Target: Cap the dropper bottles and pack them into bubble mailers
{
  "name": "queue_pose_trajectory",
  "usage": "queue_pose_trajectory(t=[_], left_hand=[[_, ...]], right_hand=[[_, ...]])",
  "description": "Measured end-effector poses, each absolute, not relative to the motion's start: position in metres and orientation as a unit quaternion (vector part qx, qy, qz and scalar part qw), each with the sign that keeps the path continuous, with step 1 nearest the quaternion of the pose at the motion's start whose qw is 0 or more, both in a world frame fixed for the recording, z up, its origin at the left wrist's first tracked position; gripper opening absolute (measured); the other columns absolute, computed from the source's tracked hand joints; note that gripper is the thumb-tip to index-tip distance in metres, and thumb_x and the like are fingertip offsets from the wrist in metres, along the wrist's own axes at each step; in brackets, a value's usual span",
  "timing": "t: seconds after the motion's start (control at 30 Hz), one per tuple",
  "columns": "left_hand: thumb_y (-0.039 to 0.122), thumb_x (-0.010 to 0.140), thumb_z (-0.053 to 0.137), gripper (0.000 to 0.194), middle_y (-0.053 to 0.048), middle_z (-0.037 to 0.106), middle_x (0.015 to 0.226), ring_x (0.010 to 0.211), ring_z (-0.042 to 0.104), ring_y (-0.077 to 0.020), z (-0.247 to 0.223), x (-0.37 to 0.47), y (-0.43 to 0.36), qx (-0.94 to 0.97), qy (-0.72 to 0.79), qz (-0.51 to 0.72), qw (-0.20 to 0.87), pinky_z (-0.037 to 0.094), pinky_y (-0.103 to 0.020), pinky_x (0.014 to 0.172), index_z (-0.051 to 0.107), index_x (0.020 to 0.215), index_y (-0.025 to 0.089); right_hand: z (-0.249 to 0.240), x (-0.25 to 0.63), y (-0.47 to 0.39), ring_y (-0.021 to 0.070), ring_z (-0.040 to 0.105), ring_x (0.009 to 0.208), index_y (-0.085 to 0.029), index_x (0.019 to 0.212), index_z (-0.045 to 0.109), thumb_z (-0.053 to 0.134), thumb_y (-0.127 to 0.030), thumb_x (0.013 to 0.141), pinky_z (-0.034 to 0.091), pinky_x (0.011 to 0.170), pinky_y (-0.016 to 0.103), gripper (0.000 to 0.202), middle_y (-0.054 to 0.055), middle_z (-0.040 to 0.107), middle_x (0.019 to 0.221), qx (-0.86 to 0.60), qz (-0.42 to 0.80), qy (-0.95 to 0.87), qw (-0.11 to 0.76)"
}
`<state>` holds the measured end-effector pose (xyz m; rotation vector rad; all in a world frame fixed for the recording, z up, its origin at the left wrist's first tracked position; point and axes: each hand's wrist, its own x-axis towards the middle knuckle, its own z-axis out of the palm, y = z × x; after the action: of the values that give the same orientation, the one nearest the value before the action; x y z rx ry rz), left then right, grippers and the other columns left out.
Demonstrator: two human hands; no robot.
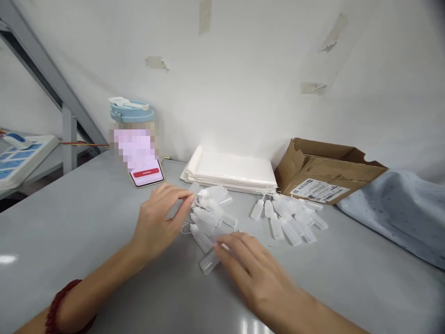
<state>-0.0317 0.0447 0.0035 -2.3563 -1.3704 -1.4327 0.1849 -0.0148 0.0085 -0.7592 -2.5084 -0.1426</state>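
In the head view, my right hand hid one end of the nearest bottle; its fingers were bent closely there, and whether they gripped or merely touched it I could not tell. The fingers of my left hand made a narrow pinch at the edge of the nearer heap of bottles, with whatever lay between them too small to make out. Pixel blocks covered most of the phone and whatever stood below the blue lid. The bottles were translucent and whitish, with narrow tips and thin straps, lying jumbled; a second heap lay to the right. All rested on the glossy grey bench. Farther back were a stack of white packets, an open cardboard box and bluish cloth, before a white wall bearing tape scraps.
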Motion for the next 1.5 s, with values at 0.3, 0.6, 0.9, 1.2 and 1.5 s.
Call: queue_pose_trajectory(t=[0.3,0.6,0.9,1.2,1.5], left_hand=[[0.029,0.087,0.058,0.058,-0.010,0.062,0.119,0.107,0.058,-0.0266,0.016,-0.044,0.045,-0.648,-0.537,-0.540,0.029,0.051,-0.040,0.083,0.037,0.141,0.022],[0.005,0.084,0.054,0.030,-0.007,0.067,0.092,0.088,0.058,-0.0216,0.009,-0.027,0.030,-0.878,-0.282,-0.375,0.089,0.048,-0.038,0.079,0.058,0.111,0.017],[0.001,0.084,0.045,0.037,-0.007,0.061,0.104,0.100,0.053,-0.0193,0.010,-0.017,0.017,-0.888,-0.270,-0.334,-0.161,0.048,-0.033,0.087,0.056,0.115,0.018],[0.015,0.092,0.052,0.013,-0.001,0.064,0.083,0.081,0.055,-0.0147,0.013,-0.021,0.023,-0.838,-0.362,-0.374,-0.166,0.047,-0.024,0.069,0.061,0.100,0.019],[0.015,0.093,0.052,0.012,0.000,0.064,0.075,0.071,0.053,-0.0133,0.012,-0.019,0.022,-0.854,-0.329,-0.378,-0.135,0.043,-0.025,0.068,0.063,0.090,0.018]], right_hand=[[-0.009,0.177,-0.018,0.0265,0.059,0.097,-0.005,0.113,0.061,0.041,-0.012,0.093,0.047,0.074,0.037,0.029,0.017,0.065,0.117,-0.213,-0.146,-0.949,0.180],[-0.004,0.176,-0.018,0.0196,0.056,0.067,-0.007,0.097,0.064,0.044,-0.008,0.088,0.044,0.057,0.034,0.022,0.013,0.066,0.089,-0.201,-0.142,-0.955,0.166],[0.024,0.199,-0.023,0.0190,0.064,0.083,-0.017,0.105,0.057,0.044,-0.008,0.090,0.053,0.068,0.028,0.022,0.012,0.066,0.102,-0.260,0.016,-0.904,0.339],[0.034,0.209,0.004,0.0161,0.059,0.080,-0.022,0.095,0.059,0.062,-0.022,0.086,0.051,0.064,0.030,0.009,0.003,0.061,0.093,-0.421,0.324,-0.714,0.456],[0.031,0.210,0.003,0.0157,0.058,0.086,-0.027,0.092,0.062,0.067,-0.027,0.083,0.047,0.066,0.027,0.010,0.000,0.061,0.094,-0.441,0.377,-0.679,0.449]])
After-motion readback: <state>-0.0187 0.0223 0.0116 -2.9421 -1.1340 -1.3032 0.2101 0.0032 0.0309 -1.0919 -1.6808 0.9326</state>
